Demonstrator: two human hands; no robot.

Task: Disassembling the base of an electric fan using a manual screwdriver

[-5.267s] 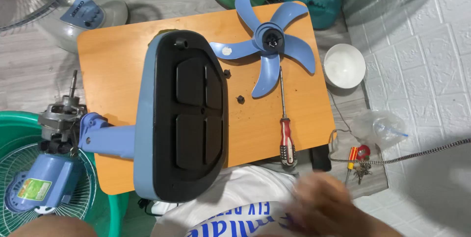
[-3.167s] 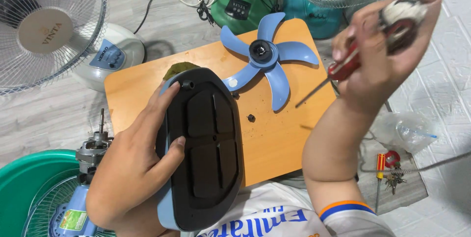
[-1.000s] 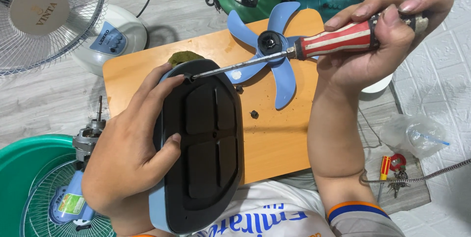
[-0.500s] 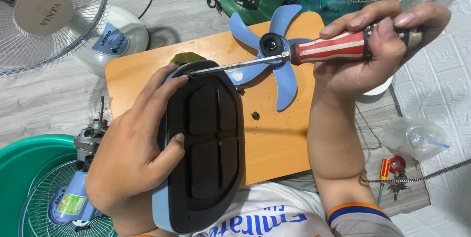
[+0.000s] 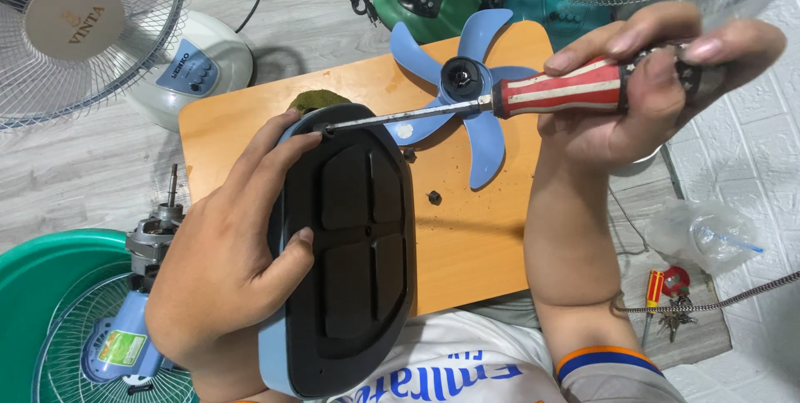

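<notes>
Right hand [image 5: 642, 86] grips red-and-white striped screwdriver [image 5: 575, 90], tip now lowered into screw hole at top rim of black-bottomed blue plastic fan base [image 5: 346, 245]; left hand [image 5: 229, 261] clamps base on orange wooden board [image 5: 475, 245]. Screw work under way.

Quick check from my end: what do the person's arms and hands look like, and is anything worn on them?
Both hands, the left hand and the right hand, are bare: no gloves, rings or watch show. Both forearms are uncovered. The right arm ends in a short white sleeve with an orange and blue band at its cuff. The left arm's sleeve is out of view.
</notes>
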